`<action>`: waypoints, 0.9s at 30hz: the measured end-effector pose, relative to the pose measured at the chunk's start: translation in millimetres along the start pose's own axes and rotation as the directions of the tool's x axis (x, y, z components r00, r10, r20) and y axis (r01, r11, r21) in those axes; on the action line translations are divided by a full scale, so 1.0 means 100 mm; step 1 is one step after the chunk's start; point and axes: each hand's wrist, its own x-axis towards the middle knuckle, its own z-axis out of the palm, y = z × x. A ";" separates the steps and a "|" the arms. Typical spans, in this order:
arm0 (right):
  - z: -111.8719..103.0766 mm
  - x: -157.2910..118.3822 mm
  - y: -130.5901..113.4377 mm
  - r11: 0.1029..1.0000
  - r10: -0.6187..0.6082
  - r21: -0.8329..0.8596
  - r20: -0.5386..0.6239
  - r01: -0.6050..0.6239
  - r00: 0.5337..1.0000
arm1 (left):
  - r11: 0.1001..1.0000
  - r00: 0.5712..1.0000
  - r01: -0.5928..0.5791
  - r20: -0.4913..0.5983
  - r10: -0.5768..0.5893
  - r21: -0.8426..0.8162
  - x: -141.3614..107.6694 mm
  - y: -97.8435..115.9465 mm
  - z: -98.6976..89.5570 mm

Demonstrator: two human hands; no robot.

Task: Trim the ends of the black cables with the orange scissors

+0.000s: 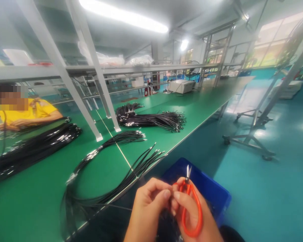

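Note:
Both hands meet at the lower middle, over the edge of the green table. My left hand [150, 205] is closed, thumb and finger pinched on something too small to make out. Against its fingertips is my right hand [192, 205], wrapped round orange-handled scissors [198, 215] whose blades point up, slightly apart. A thin black cable runs from the table edge toward my left hand. On the table [98, 178] a bundle of black cables [111, 195] curves round to the left of my hands, tied with pale bands, its metal-tipped ends near the edge.
Below the hands, on the floor, stands a blue bin [209, 188]. More black cable bundles [151, 120] lie farther back and at the left [40, 144]. Grey shelf posts [103, 84] rise from the table. A person in a yellow top [40, 111] sits at the left. A wheeled metal frame [252, 137] stands right.

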 end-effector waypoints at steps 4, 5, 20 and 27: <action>0.00 0.03 -0.02 0.997 0.038 0.070 0.005 -0.039 0.999 | 0.985 1.000 0.027 0.019 -0.024 -0.168 -0.02 0.01 -0.04; 0.01 0.04 -0.03 0.996 0.050 0.077 0.000 -0.050 0.999 | 0.980 0.999 0.038 0.018 -0.035 -0.195 -0.02 0.00 -0.03; 0.07 0.07 -0.06 0.985 0.116 0.130 0.001 -0.115 0.993 | 0.672 0.857 -0.307 -0.111 0.503 0.674 -0.05 0.00 -0.13; 0.12 0.07 -0.04 0.989 0.087 0.122 -0.018 -0.084 0.996 | 0.619 0.876 -0.252 -0.096 0.472 0.743 -0.05 -0.01 -0.23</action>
